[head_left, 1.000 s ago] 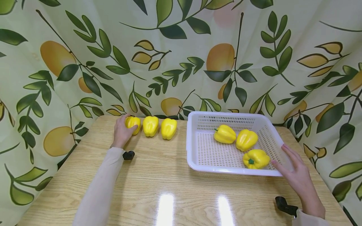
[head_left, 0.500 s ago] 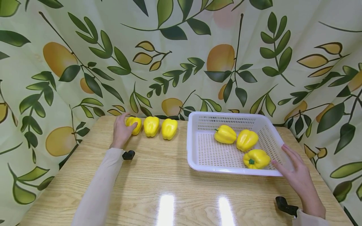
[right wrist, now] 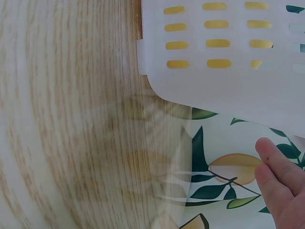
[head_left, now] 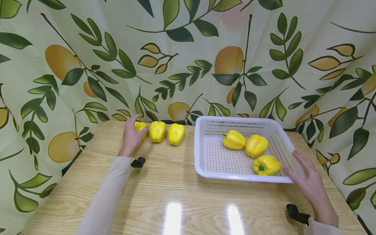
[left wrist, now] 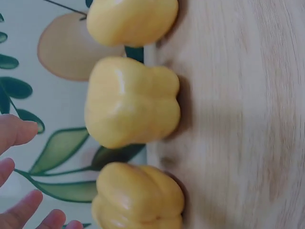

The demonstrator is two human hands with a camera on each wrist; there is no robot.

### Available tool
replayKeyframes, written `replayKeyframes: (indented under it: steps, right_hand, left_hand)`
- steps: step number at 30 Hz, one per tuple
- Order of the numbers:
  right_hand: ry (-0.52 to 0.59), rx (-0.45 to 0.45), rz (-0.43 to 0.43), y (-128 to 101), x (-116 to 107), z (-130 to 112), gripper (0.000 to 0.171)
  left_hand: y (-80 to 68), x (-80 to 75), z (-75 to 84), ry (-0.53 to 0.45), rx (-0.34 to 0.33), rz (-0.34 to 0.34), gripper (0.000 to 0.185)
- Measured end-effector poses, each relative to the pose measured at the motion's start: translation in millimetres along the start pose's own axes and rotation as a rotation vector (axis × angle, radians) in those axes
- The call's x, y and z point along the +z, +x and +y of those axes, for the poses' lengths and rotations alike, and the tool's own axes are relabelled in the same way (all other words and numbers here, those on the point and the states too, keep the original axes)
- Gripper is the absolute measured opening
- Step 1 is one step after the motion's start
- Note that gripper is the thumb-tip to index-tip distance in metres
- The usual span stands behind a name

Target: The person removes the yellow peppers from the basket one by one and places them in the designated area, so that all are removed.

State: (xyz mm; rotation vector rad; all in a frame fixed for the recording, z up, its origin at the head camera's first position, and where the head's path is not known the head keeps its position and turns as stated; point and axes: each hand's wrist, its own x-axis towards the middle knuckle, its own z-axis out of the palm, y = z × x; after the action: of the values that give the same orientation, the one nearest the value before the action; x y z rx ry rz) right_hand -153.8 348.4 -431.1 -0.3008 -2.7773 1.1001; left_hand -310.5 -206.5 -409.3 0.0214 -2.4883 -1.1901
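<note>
Three yellow bell peppers stand in a row at the table's back left. My left hand point(head_left: 131, 135) is raised beside the leftmost pepper point(head_left: 140, 129), partly covering it in the head view. In the left wrist view its fingers point(left wrist: 24, 210) are spread and apart from that pepper point(left wrist: 139, 198). The middle pepper point(head_left: 157, 132) and right pepper point(head_left: 176, 134) stand alongside. A white perforated plastic basket point(head_left: 197, 147) holds three more yellow peppers. My right hand point(head_left: 308, 178) is at the basket's right front corner, fingers extended; whether they touch the rim is unclear.
Inside the basket, one pepper point(head_left: 234, 140) lies at the back, another point(head_left: 257, 146) beside it, and a third point(head_left: 266, 165) near the front right corner. A curtain point(head_left: 188, 49) printed with leaves and fruit hangs behind the wooden table point(head_left: 152, 192).
My left hand has shifted slightly right and up over the leftmost pepper, covering more of it. The right hand, the basket and the peppers stay where they were.
</note>
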Motion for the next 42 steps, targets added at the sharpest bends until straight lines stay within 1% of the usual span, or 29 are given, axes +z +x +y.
replayKeyframes:
  steps: [6,9,20,24,27,35,39,42]
  right_hand:
    - [0.002,-0.002,0.006,0.3,0.2,-0.8,0.082]
    - [0.002,-0.003,0.009,0.0,0.4,-0.9,0.082]
    - [0.008,0.013,0.003,-0.5,0.0,0.2,0.082]
    - [0.007,-0.002,0.006,-0.7,0.2,0.9,0.082]
    - [0.005,-0.020,0.011,-0.8,0.2,1.2,0.081]
    - [-0.001,-0.028,0.014,-0.5,-0.1,0.5,0.081]
    - [0.003,-0.027,0.012,-0.4,-0.1,1.1,0.081]
    - [0.001,-0.027,0.011,-0.2,0.1,1.5,0.081]
  left_hand:
    - [-3.6,1.8,11.0,0.003,0.039,0.004,0.055]
    - [-6.8,2.2,17.0,-0.002,0.046,-0.006,0.057]
    - [-20.2,5.4,39.3,-0.009,0.086,-0.076,0.059]
    - [-25.5,6.1,47.8,-0.015,0.087,-0.112,0.059]
    - [-29.6,6.5,53.0,-0.019,0.093,-0.125,0.060]
    - [-43.3,8.2,70.2,-0.045,0.154,-0.152,0.061]
    - [-51.6,11.7,79.6,-0.054,0.158,-0.185,0.060]
    - [-57.3,15.1,85.2,-0.052,0.174,-0.203,0.060]
